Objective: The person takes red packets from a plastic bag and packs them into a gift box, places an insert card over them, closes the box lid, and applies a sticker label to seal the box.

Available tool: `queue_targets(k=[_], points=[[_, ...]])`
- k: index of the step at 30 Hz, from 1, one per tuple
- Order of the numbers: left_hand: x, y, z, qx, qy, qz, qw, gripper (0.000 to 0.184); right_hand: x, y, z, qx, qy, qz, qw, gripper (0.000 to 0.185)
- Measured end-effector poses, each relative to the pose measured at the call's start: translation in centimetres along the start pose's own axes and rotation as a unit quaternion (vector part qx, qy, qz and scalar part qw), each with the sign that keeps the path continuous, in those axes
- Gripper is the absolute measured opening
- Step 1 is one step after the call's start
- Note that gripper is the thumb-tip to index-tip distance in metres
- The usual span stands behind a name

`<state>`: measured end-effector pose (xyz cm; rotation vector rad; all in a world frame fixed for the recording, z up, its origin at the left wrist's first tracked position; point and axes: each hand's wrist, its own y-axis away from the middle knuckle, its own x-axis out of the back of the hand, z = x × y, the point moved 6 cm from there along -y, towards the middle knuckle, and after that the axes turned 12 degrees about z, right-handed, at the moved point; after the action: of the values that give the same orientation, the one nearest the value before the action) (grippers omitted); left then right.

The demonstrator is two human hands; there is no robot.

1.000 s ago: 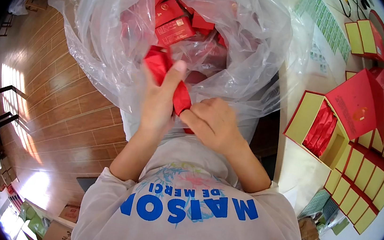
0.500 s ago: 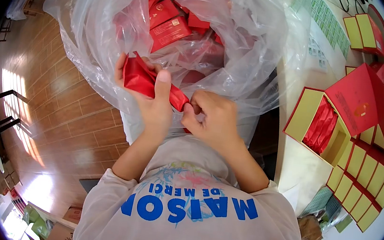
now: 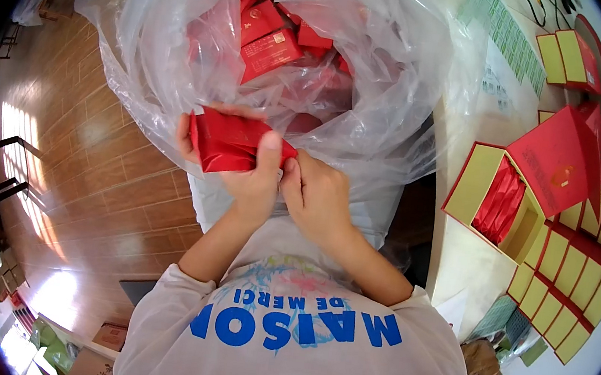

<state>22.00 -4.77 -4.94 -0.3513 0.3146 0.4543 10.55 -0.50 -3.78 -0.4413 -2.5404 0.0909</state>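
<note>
A shiny red packet (image 3: 228, 141) lies across my left hand (image 3: 255, 179), whose thumb presses on top while the fingers curl around its far and left sides. My right hand (image 3: 318, 193) pinches the packet's right end, close beside the left thumb. Just beyond both hands is a large clear plastic bag (image 3: 146, 44), its mouth spread open. Several red packets (image 3: 270, 52) with printed labels lie inside the bag, partly covered by its folds.
On the right-hand table (image 3: 468, 281), an open red and yellow box (image 3: 475, 185) holds several red packets (image 3: 499, 203). Stacked boxes (image 3: 564, 277) stand beyond it. Green printed sheets (image 3: 514, 38) lie at the table's far side. Wooden floor (image 3: 115, 189) shows at left.
The red packet has turned flatter and now shows its broad face, its free end lower. My right hand has shifted slightly left, closer to my left hand.
</note>
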Motion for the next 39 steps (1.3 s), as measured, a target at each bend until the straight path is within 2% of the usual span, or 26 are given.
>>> queue_targets(k=[2,3,4,5,6,7,8,9,11,12,14,15,16,19,20,22,23,24,26,27,29,33,35,36,38,39], points=[[-0.6,0.0,0.0,0.004,-0.049,-0.035,0.998,0.076,-0.1,-0.1,0.2,0.024,-0.003,0.001,1.0,0.026],[-0.6,-0.2,0.0,0.067,-0.055,-0.009,0.996,0.077,-0.2,-0.4,0.4,0.046,-0.017,-0.028,0.998,0.027],[-0.3,-0.5,0.2,0.066,-0.055,-0.004,0.996,0.077,-0.4,-0.9,0.4,0.068,-0.032,-0.058,0.995,0.028],[0.2,-0.8,-0.2,0.109,-0.015,0.011,0.994,0.077,-0.3,-1.9,0.6,0.071,-0.032,-0.062,0.995,0.028],[0.7,-0.9,-0.5,0.152,0.026,0.026,0.988,0.076,-0.1,-3.7,1.0,0.037,0.005,-0.047,0.998,0.023],[1.1,-0.9,-0.5,0.147,0.017,0.023,0.989,0.073,0.0,-5.5,1.6,0.002,0.042,-0.031,0.999,0.02],[1.7,-0.7,-0.6,0.147,0.018,0.026,0.989,0.073,-0.5,-7.3,2.0,0.045,0.051,0.014,0.998,0.019],[2.0,-0.5,-0.7,0.153,0.014,-0.005,0.988,0.073,-1.3,-9.1,2.7,0.088,0.058,0.061,0.993,0.023],[2.5,0.1,-0.7,0.169,0.006,-0.036,0.985,0.071,-3.7,-12.0,3.4,0.187,0.1,0.077,0.974,0.047],[2.8,0.1,-0.5,0.165,0.006,-0.032,0.986,0.071,-4.7,-13.2,4.2,0.191,0.097,0.075,0.974,0.047],[3.2,0.4,-0.5,0.201,-0.004,-0.038,0.979,0.071,-7.3,-14.7,5.6,0.208,0.167,0.031,0.963,0.066],[3.7,0.5,-0.9,0.226,0.028,-0.02,0.973,0.076,-7.8,-15.1,6.2,0.155,0.177,-0.023,0.972,0.08],[4.0,0.4,-1.0,0.223,0.028,-0.014,0.974,0.076,-7.8,-15.1,6.0,0.16,0.175,-0.027,0.971,0.08],[4.3,0.4,-1.5,0.236,0.025,-0.024,0.971,0.075,-8.0,-14.6,7.6,0.063,0.157,-0.095,0.981,0.087],[4.3,0.3,-1.6,0.238,0.028,-0.024,0.971,0.075,-8.0,-14.4,7.9,0.063,0.16,-0.095,0.98,0.087],[4.0,0.4,-2.0,0.257,0.016,-0.026,0.966,0.074,-7.6,-14.0,6.7,0.165,0.17,-0.022,0.971,0.082],[3.8,0.4,-2.1,0.259,0.017,-0.028,0.965,0.074,-7.6,-14.0,6.3,0.191,0.151,-0.017,0.97,0.075],[3.6,0.5,-2.3,0.265,0.016,-0.026,0.964,0.074,-7.5,-14.1,6.0,0.189,0.152,-0.015,0.97,0.075],[3.4,0.5,-2.3,0.271,0.014,-0.027,0.962,0.073,-8.0,-14.3,6.2,0.123,0.154,-0.098,0.976,0.065],[3.3,0.4,-2.3,0.267,0.016,-0.029,0.963,0.072,-8.0,-14.1,6.7,0.122,0.153,-0.096,0.976,0.065],[3.2,0.3,-2.3,0.261,0.016,-0.03,0.965,0.072,-7.2,-13.7,7.1,0.15,0.076,0.001,0.986,0.05],[3.1,0.3,-2.3,0.268,0.005,-0.032,0.963,0.072,-5.0,-12.1,5.4,0.118,0.114,-0.013,0.986,0.04],[2.9,0.5,-2.5,0.275,-0.002,-0.038,0.961,0.071,-3.0,-11.2,4.7,0.141,0.111,0.047,0.983,0.031],[2.8,0.7,-2.6,0.28,0.001,-0.046,0.959,0.065,-2.2,-10.6,4.4,0.139,0.112,0.049,0.983,0.031],[2.4,0.8,-2.6,0.285,0.006,-0.057,0.957,0.06,-0.1,-9.3,4.9,0.023,0.017,0.07,0.997,0.035],[2.0,1.4,-3.2,0.383,0.025,-0.07,0.921,0.053,0.4,-8.4,5.1,0.022,0.018,0.072,0.997,0.035]])
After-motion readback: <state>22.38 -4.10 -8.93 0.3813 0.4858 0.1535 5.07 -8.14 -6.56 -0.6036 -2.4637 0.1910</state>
